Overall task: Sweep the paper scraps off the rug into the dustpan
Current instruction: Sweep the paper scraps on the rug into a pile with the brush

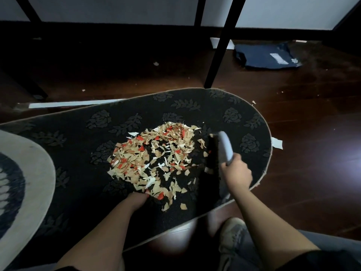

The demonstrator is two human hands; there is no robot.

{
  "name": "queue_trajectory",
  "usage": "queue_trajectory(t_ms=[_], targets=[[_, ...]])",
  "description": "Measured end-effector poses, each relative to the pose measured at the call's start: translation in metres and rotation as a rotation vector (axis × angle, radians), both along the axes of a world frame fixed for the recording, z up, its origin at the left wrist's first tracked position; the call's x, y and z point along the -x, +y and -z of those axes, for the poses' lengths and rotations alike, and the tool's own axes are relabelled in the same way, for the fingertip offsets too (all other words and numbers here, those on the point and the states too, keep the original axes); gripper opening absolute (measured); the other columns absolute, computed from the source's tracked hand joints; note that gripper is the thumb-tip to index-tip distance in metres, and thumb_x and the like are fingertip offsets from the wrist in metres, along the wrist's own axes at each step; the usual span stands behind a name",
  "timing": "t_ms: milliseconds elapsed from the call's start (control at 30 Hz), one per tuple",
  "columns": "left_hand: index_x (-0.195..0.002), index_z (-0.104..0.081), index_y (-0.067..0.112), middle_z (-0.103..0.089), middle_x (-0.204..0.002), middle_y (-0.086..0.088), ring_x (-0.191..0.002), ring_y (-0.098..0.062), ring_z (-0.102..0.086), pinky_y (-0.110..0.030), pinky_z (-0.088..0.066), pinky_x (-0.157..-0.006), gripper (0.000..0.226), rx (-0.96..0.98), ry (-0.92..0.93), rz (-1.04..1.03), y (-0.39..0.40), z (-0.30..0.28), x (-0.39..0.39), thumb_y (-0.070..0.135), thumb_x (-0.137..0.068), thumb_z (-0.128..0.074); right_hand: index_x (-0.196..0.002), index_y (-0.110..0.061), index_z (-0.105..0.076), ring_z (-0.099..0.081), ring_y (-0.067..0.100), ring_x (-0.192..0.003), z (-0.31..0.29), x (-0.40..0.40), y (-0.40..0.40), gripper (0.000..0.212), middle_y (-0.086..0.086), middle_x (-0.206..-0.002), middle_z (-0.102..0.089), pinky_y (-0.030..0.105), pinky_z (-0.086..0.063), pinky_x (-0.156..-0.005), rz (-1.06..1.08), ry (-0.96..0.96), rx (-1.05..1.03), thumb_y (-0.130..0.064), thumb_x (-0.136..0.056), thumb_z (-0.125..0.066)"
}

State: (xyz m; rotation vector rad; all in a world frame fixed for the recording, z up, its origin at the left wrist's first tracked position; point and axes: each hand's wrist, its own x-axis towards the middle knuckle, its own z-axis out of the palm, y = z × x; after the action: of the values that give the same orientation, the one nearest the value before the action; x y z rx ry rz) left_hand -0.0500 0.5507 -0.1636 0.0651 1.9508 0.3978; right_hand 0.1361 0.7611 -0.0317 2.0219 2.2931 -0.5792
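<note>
A heap of tan, red and white paper scraps (156,159) lies in the middle of a dark oval rug (88,133) with a raised flower pattern. My right hand (237,173) is shut on a grey-backed hand brush (224,147). Its black bristles stand on the rug at the heap's right edge. My left hand (137,198) rests on the rug at the near edge of the heap. Its fingers are hidden among the scraps. No dustpan can be made out in the dim light.
Black table legs (218,49) stand just beyond the rug's far edge. A blue bag (267,56) lies on the dark wood floor at the back right. A pale round rug (33,173) overlaps at the left. My shoe (232,231) is by the rug's near edge.
</note>
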Motion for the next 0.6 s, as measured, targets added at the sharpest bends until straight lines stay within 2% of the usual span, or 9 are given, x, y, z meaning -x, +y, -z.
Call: queue_trajectory(t_ms=[133, 233, 367, 500, 600], targets=[[-0.145, -0.037, 0.004, -0.039, -0.148, -0.015, -0.133, -0.031, -0.042, -0.035, -0.036, -0.111, 0.055, -0.028, -0.004, 0.023, -0.004, -0.004, -0.001, 0.034, -0.100, -0.045, -0.113, -0.007, -0.049, -0.061, 0.041, -0.096, 0.008, -0.018, 0.010, 0.030, 0.021, -0.106, -0.063, 0.039, -0.045, -0.074, 0.129, -0.002, 0.010, -0.024, -0.090, -0.053], [-0.147, -0.033, 0.007, -0.037, -0.150, -0.014, -0.134, -0.031, -0.040, -0.035, -0.034, -0.113, 0.063, -0.053, -0.015, 0.023, -0.008, -0.004, 0.002, 0.041, -0.097, -0.048, -0.116, -0.009, -0.049, -0.061, 0.040, -0.097, 0.014, -0.009, 0.004, 0.033, 0.020, -0.107, -0.063, 0.039, -0.047, -0.076, 0.063, -0.008, 0.056, -0.026, -0.089, -0.053], [-0.146, -0.034, 0.003, -0.038, -0.148, -0.016, -0.133, -0.033, -0.042, -0.037, -0.036, -0.112, 0.058, -0.045, -0.008, 0.052, -0.009, -0.004, 0.003, 0.033, -0.098, -0.047, -0.122, -0.013, -0.048, -0.061, 0.039, -0.097, 0.016, 0.010, -0.013, 0.037, 0.017, -0.107, -0.065, 0.039, -0.048, -0.077, -0.099, -0.002, 0.090, -0.029, -0.089, -0.052], [-0.144, -0.038, 0.000, -0.041, -0.146, -0.019, -0.131, -0.032, -0.044, -0.033, -0.039, -0.108, 0.053, -0.016, 0.019, 0.044, -0.004, -0.003, 0.002, 0.028, -0.099, -0.047, -0.123, -0.016, -0.049, -0.062, 0.037, -0.092, 0.006, 0.010, -0.013, 0.038, 0.013, -0.103, -0.065, 0.037, -0.047, -0.072, -0.089, 0.085, 0.062, -0.029, -0.088, -0.053], [-0.143, -0.038, -0.002, -0.040, -0.147, -0.019, -0.132, -0.032, -0.044, -0.031, -0.038, -0.107, 0.053, -0.026, 0.055, 0.017, 0.000, 0.000, -0.001, 0.027, -0.100, -0.047, -0.122, -0.013, -0.049, -0.062, 0.039, -0.092, -0.004, 0.002, 0.001, 0.037, 0.016, -0.103, -0.065, 0.038, -0.047, -0.072, -0.059, 0.052, -0.020, -0.026, -0.088, -0.053]])
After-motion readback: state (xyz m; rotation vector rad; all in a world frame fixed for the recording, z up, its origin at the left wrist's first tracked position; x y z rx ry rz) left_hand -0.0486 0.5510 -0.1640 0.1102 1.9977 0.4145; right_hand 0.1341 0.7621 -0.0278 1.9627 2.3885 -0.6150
